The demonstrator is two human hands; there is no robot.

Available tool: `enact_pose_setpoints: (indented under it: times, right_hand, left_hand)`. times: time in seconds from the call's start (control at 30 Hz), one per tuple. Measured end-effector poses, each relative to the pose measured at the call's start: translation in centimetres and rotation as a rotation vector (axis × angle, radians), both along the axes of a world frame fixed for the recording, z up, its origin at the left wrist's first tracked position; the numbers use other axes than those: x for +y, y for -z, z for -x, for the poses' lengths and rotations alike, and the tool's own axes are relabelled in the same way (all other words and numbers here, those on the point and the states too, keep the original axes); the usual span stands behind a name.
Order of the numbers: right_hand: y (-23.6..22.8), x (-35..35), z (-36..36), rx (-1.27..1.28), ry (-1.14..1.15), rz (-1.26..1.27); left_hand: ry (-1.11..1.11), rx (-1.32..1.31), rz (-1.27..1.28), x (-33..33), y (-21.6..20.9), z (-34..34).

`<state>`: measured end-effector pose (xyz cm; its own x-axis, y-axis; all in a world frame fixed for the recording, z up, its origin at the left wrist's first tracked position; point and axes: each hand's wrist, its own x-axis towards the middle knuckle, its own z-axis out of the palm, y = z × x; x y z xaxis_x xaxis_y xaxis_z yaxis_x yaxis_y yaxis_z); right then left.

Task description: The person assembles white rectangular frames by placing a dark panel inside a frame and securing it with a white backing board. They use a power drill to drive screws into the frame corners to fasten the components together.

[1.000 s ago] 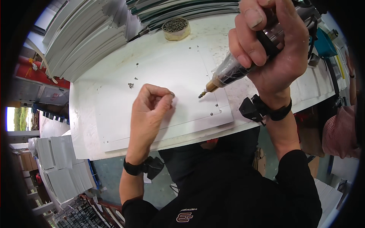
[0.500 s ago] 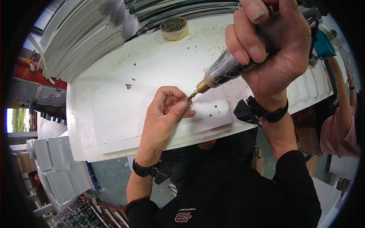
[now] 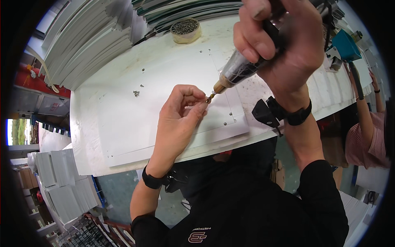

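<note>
My right hand [image 3: 290, 51] is wrapped around a power screwdriver [image 3: 239, 69], tilted down to the left with its brass-coloured nose toward my left hand [image 3: 179, 117]. Thumb and fingertips of the left hand pinch a small screw [image 3: 208, 100] at the driver's bit, just above a white panel [image 3: 131, 127]. The fingers partly hide the screw. Two dark screw heads [image 3: 228, 119] sit near the panel's right edge. A few loose screws [image 3: 136, 93] lie on the panel, left of my hand.
A round tub [image 3: 187, 39] full of screws stands at the back of the white table [image 3: 84, 144]. Stacked white panels [image 3: 92, 45] rise at the far left, with more sheets [image 3: 185, 9] behind the tub. At the right are a teal tool [image 3: 346, 44] and another person's arm [image 3: 365, 111].
Both hands have shifted slightly: the left a little up, the right a little left with the screwdriver. The screw stays pinched at the bit.
</note>
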<state>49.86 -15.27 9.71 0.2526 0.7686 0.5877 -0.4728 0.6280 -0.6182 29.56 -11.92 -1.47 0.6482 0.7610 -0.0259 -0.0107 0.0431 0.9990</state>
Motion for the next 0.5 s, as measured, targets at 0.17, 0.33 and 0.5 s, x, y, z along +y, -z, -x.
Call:
enact_pose_setpoints:
  times: [0.17, 0.33, 0.5]
  right_hand:
    - [-1.5, 0.9, 0.2, -0.363, 0.141, 0.191]
    - [0.1, 2.3, -0.7, -0.468, 0.107, 0.064]
    - [-0.5, 1.7, -0.6, -0.445, 0.124, 0.186]
  left_hand:
    - [0.072, 0.194, -0.243, 1.9, -0.6, -3.2]
    - [0.100, 0.234, -0.301, 2.4, -0.3, -4.3]
    - [0.100, 0.233, -0.273, 2.5, -0.1, -4.4]
